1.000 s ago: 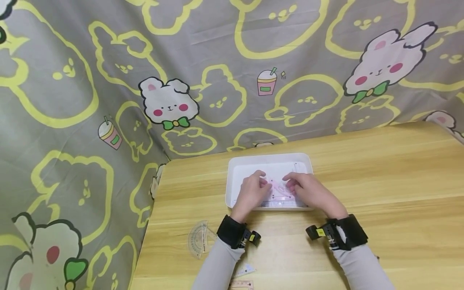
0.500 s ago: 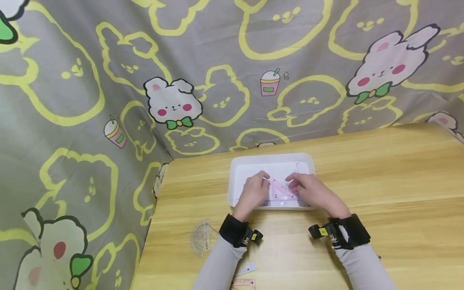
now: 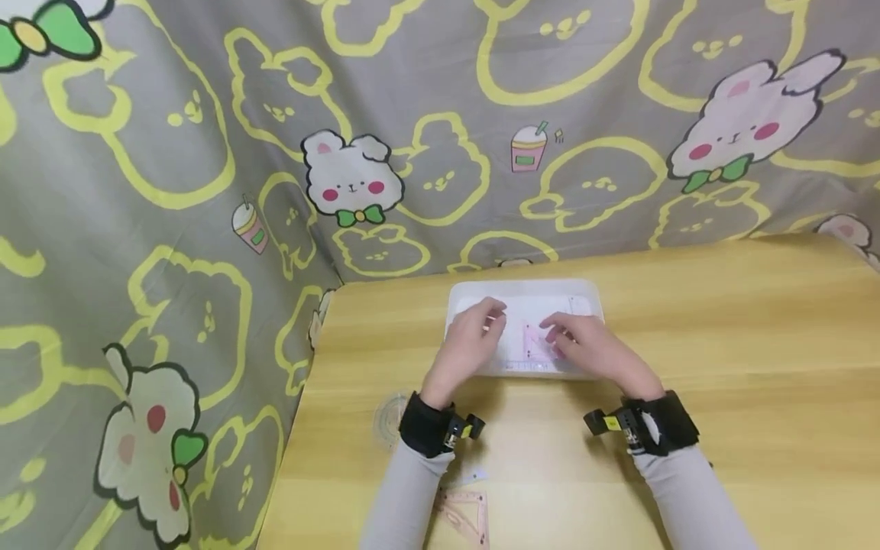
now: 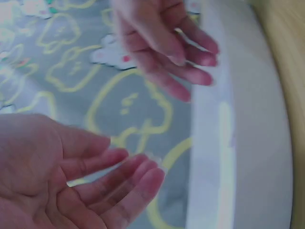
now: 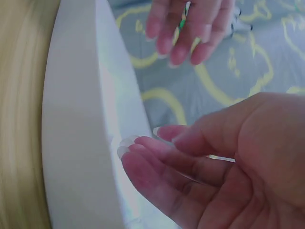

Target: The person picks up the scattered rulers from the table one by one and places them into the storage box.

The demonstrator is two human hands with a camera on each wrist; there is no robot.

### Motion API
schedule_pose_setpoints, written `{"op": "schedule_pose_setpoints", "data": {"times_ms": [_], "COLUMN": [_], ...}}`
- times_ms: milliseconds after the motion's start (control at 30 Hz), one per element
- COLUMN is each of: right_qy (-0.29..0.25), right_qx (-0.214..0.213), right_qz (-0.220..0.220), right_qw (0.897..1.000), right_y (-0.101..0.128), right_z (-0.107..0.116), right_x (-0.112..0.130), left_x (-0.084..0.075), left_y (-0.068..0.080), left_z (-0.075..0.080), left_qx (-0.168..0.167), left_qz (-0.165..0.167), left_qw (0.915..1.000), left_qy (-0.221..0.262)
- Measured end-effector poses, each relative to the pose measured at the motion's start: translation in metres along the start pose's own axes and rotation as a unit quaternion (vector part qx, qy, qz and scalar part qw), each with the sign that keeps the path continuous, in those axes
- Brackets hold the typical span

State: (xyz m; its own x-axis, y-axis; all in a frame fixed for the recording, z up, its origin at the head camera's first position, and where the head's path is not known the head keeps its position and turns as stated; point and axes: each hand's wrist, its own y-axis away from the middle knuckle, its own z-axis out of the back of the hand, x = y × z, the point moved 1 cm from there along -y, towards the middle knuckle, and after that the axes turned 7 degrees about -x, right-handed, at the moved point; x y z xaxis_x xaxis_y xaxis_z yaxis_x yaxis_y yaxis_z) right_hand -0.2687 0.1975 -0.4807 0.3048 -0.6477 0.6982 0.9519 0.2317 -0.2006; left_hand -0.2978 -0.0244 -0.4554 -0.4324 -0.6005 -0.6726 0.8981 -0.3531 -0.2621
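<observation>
Both hands, left (image 3: 470, 347) and right (image 3: 593, 353), are being held with relaxed, empty grips over the white tray (image 3: 459, 299), far-centre on the surface (image 3: 742, 328); the pink set square (image 3: 535, 341) is lying inside. Placing seems done; withdrawal is called for.

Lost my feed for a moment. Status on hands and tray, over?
Left hand open over tray, holding nothing. Right hand open, fingertips at pink set square in tray. Protractor, another set square lie near table edge. Nothing blocking.

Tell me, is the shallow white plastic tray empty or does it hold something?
Not empty. In the head view a pink see-through set square lies flat inside the white plastic tray, between the left hand and right hand.
</observation>
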Motion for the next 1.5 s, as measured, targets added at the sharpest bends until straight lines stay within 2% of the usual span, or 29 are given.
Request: {"op": "schedule_pose_setpoints", "data": {"times_ms": [100,233,433,500,567,700,833,933,1100,1233,1500], "right_qy": [0.007,0.002,-0.008,-0.007,-0.005,0.0,0.012,0.021,0.053,0.084,0.091], "right_qx": [-0.004,0.016,0.023,0.023,0.024,0.038,0.043,0.058,0.096,0.101,0.112], "right_qz": [0.043,0.071,0.08,0.075,0.071,0.075,0.065,0.061,0.096,0.117,0.114], "right_qw": [0.999,0.997,0.996,0.997,0.997,0.996,0.997,0.996,0.989,0.984,0.983], "right_y": [-0.008,-0.005,0.025,0.037,0.044,0.058,0.074,0.094,0.126,0.135,0.13], "right_z": [0.001,-0.004,-0.033,-0.047,-0.058,-0.079,-0.096,-0.11,-0.13,-0.136,-0.132], "right_x": [0.019,0.041,0.063,0.07,0.075,0.082,0.088,0.094,0.102,0.105,0.106], "left_x": [-0.002,-0.001,0.013,0.022,0.03,0.043,0.049,0.047,0.041,0.038,0.035], "left_y": [0.005,0.021,0.068,0.088,0.101,0.127,0.152,0.178,0.218,0.227,0.219], "left_z": [0.023,0.04,0.047,0.05,0.054,0.061,0.058,0.048,0.03,0.022,0.022], "left_qx": [-0.002,0.028,0.095,0.123,0.145,0.17,0.155,0.137,0.139,0.137,0.135], "left_qz": [-0.01,-0.017,-0.025,-0.023,-0.026,-0.026,-0.021,-0.024,-0.043,-0.048,-0.033], "left_qw": [0.9998,0.9994,0.9932,0.9891,0.9838,0.9757,0.9807,0.9852,0.9843,0.9832,0.9824], "left_qy": [0.015,-0.01,-0.061,-0.078,-0.102,-0.136,-0.117,-0.101,-0.101,-0.11,-0.125]}}
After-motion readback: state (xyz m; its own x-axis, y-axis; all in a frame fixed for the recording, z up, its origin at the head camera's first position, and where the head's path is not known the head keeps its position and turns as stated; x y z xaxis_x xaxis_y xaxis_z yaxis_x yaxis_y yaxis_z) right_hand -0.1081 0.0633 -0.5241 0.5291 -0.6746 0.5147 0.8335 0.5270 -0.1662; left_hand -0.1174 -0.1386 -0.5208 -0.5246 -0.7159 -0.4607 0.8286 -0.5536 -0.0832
